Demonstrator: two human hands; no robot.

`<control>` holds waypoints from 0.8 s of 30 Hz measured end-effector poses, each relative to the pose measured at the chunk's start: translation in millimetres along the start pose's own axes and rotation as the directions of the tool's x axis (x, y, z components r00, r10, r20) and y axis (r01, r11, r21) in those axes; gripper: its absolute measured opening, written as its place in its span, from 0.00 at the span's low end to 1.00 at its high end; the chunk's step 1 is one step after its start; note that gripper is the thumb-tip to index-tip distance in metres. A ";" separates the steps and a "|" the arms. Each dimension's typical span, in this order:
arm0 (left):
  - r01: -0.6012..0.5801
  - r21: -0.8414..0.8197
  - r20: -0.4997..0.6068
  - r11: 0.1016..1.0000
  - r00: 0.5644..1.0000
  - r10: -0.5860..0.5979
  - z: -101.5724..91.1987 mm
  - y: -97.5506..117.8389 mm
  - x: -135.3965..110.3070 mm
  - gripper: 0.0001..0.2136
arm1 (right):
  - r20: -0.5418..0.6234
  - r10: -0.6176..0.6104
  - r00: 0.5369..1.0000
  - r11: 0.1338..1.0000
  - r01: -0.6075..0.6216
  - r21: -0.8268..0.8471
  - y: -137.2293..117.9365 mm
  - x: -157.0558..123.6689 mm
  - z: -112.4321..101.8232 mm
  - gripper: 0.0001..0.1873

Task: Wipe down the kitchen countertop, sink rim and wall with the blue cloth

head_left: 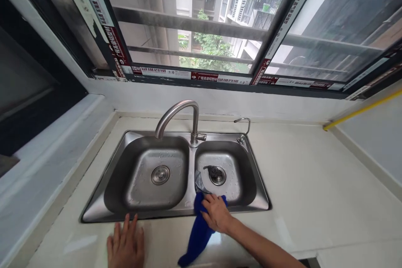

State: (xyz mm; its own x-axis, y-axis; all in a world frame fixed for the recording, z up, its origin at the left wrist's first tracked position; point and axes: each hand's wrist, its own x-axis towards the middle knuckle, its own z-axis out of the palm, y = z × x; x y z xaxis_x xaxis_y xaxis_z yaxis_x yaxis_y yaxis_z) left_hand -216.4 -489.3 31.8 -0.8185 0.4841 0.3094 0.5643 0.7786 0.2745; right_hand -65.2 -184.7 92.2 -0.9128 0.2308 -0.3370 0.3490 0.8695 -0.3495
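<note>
A blue cloth (pixel 199 234) is bunched under the fingers of my right hand (pixel 217 213), at the front rim of the smaller basin. Its lower end trails over the counter toward me. My left hand (pixel 126 240) lies flat on the counter in front of the larger basin, fingers spread, with nothing in it. In the smaller basin (pixel 243 184), a dark scrubber-like clump (pixel 213 171) lies over the drain. Beside it, against the left wall, is a grey, crumpled piece (pixel 199 181) whose kind I cannot make out.
A curved steel faucet (pixel 195 119) stands behind the divider, its spout over the larger basin (pixel 143 192). A thin bent metal spout (pixel 248 125) rises at the back right corner. Pale counter (pixel 314 176) extends right, to a yellow pipe (pixel 361 109). A window spans the back.
</note>
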 end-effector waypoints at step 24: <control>0.226 0.060 0.205 0.972 0.950 -0.234 -24.3 14.5 24.9 0.40 | -0.063 -0.250 0.966 0.954 0.257 0.153 -5.4 49.8 28.3 0.18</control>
State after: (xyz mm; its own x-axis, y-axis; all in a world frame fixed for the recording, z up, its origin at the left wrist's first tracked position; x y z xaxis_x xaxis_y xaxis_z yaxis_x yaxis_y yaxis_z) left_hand -225.9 -475.6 65.6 -0.9320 0.3600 0.0433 0.3571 0.8906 0.2818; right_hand -106.5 -190.3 52.5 -0.9825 0.0335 -0.1831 0.1313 0.8220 -0.5541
